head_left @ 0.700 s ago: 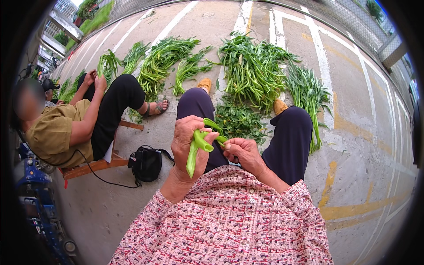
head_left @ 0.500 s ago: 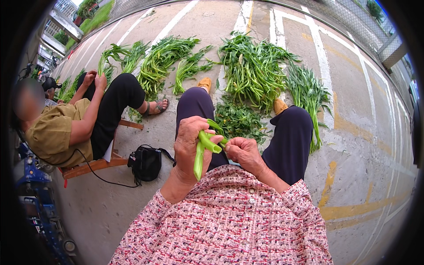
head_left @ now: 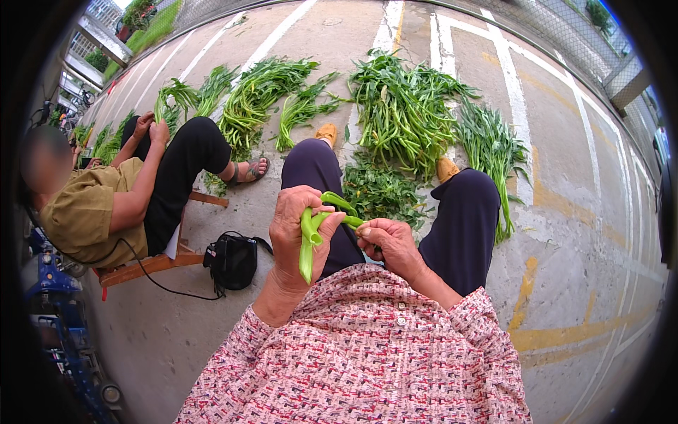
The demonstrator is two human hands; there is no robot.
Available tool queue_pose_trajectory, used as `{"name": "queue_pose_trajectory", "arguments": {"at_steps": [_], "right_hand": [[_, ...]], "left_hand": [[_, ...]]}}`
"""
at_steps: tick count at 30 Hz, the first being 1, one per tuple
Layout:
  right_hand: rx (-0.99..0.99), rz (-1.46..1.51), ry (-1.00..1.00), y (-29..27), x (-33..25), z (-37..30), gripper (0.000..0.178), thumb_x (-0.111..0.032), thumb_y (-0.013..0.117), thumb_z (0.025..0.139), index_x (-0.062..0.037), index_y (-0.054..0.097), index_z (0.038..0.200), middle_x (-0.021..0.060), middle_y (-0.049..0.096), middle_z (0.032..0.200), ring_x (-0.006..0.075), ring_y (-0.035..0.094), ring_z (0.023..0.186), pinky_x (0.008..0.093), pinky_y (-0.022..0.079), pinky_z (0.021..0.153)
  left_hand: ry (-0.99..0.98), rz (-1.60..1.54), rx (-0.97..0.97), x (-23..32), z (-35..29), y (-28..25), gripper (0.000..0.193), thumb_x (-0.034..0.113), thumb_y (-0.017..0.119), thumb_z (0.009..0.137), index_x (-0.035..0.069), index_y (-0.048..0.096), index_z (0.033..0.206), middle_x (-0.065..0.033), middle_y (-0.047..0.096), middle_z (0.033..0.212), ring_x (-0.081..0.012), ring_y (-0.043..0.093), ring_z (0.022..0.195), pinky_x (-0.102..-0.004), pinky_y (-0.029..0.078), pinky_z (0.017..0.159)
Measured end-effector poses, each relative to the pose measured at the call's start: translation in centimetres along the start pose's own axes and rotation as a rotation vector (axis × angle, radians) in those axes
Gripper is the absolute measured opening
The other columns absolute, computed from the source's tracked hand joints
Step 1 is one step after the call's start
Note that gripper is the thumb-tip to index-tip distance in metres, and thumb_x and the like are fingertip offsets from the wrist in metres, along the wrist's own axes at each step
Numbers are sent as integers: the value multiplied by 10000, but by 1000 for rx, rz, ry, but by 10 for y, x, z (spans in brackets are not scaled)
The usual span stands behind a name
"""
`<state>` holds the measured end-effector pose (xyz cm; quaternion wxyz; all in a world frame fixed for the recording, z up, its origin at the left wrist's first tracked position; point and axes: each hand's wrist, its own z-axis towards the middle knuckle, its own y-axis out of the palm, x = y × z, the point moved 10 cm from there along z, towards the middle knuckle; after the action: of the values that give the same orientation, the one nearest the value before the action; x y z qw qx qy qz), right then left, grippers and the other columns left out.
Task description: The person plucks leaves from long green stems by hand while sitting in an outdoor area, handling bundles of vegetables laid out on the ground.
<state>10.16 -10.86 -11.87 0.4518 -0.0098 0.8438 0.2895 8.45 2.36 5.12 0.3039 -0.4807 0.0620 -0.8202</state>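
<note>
In front of my lap, my left hand (head_left: 288, 225) is closed round a few bright green, hollow water spinach stems (head_left: 306, 260). One cut end points down toward my shirt. A bent stem runs across to my right hand (head_left: 397, 249), whose thumb and fingers pinch its far end. Beyond my knees lies a large heap of water spinach (head_left: 402, 113), leaves to the far side and stems toward me. Between my feet is a low pile of loose leaves (head_left: 385, 192). A slimmer bunch of water spinach (head_left: 491, 145) rests right of my right shoe.
At left a seated person (head_left: 95, 212) holds up greens with both hands. Their wooden chair (head_left: 157, 271) stands beside a black bag (head_left: 232, 263) on the ground. More water spinach (head_left: 258, 99) lies at the far left. Blue metal machinery (head_left: 55, 283) borders the left edge.
Both hands have shifted slightly. My left hand has moved a little left with the stems, and they have tilted more upright. My right hand still pinches the far end.
</note>
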Motion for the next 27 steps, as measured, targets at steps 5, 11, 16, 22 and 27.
{"name": "queue_pose_trajectory", "arguments": {"at_steps": [5, 11, 16, 22, 27], "right_hand": [[5, -29, 49, 1, 5, 0, 152, -150, 559, 848, -27, 633, 899, 18, 607, 700, 43, 498, 519, 160, 379, 455], [14, 74, 114, -4, 15, 2, 163, -175, 568, 850, -29, 630, 889, 15, 595, 694, 49, 501, 517, 159, 370, 446], [-8, 93, 174, 0, 19, 1, 184, -207, 572, 855, -35, 627, 894, 13, 595, 710, 48, 503, 528, 158, 371, 458], [-18, 152, 243, 4, 24, -2, 193, -218, 577, 855, -41, 617, 921, 4, 572, 720, 57, 500, 552, 165, 380, 482], [15, 324, 246, 1, 27, 1, 152, -204, 596, 842, -59, 594, 888, 10, 542, 714, 80, 490, 560, 174, 384, 488]], "left_hand": [[28, 19, 15, 5, 1, 1, 280, -31, 709, 677, 20, 504, 861, -118, 528, 903, -168, 568, 735, -257, 510, 627], [17, 11, 17, -3, 0, 1, 257, -31, 691, 699, 15, 505, 870, -117, 527, 908, -163, 577, 751, -253, 495, 653], [-95, -91, -1, -4, -1, 6, 218, -26, 676, 733, 0, 510, 872, -111, 526, 931, -142, 589, 766, -245, 473, 685], [50, 5, -9, 1, 0, 7, 227, -24, 672, 744, 3, 502, 892, -108, 525, 940, -123, 601, 744, -225, 475, 671], [-25, -21, -23, -1, -5, 13, 234, -26, 679, 739, 5, 504, 891, -101, 523, 939, -127, 602, 763, -226, 481, 681]]}}
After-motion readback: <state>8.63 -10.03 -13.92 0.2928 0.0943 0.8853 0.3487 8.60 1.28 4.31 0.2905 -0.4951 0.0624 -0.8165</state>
